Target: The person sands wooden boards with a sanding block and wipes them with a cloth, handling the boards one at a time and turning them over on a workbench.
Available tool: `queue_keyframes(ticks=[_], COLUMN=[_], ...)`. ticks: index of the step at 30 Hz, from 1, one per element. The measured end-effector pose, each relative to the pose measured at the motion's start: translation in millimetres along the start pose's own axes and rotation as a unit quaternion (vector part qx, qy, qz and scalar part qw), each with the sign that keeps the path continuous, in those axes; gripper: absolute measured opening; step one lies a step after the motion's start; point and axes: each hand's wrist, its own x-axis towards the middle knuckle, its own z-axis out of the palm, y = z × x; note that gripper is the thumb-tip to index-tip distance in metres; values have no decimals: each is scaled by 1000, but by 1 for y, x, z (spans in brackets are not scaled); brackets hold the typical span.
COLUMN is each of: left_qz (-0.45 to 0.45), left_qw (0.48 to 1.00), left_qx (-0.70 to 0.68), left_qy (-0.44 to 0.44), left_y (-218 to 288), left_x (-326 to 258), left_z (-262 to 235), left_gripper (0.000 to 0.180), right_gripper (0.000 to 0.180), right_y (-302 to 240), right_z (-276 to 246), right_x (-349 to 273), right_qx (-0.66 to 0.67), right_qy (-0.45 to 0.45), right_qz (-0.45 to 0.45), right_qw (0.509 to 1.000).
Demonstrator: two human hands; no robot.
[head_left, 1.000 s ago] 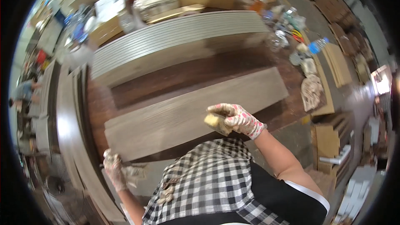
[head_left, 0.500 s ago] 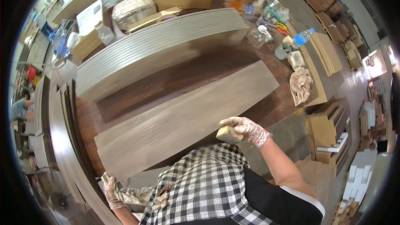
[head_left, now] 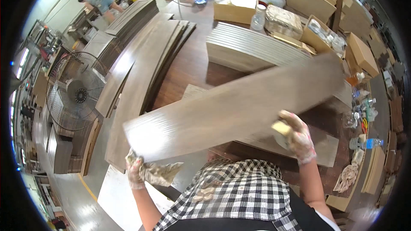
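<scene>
A long grey-brown wooden board [head_left: 231, 107] hangs tilted above the table, its near left end shining in the light. My left hand [head_left: 135, 172], in a stained patterned glove, is closed on the board's near left corner and also grips a dirty cloth [head_left: 162, 173]. My right hand [head_left: 301, 141], gloved too, is at the board's near edge on the right, fingertips touching it. A yellowish sponge [head_left: 281, 128] is pinched in that hand. Under the raised board, another board [head_left: 327, 152] lies partly hidden on the brown table [head_left: 182, 60].
A stack of grooved boards [head_left: 252, 47] stands on the table's far side. More boards [head_left: 150, 68] are piled to the left, by a fan [head_left: 79, 92]. Boxes [head_left: 235, 12], bottles [head_left: 374, 143] and a crumpled rag [head_left: 346, 178] line the far and right edges. Another person [head_left: 100, 3] bends far left.
The board has come up off the table, raised by both hands. My view has swung left, bringing the fan and piled boards further into sight.
</scene>
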Motion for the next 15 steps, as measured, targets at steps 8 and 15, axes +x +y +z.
queue_keyframes(ticks=[8, 15], left_qz=[50, -8], left_qw=[962, 946], left_qx=[-32, 25], left_qy=[267, 323], left_y=[-2, -16], left_x=[-88, -99], left_z=[-114, -102], left_gripper=[37, 14], right_gripper=[53, 38], right_y=[74, 159], right_z=[155, 237], right_x=[175, 267], right_qx=[112, 178], right_qy=[-337, -353], right_qz=[142, 231], right_qw=[924, 889])
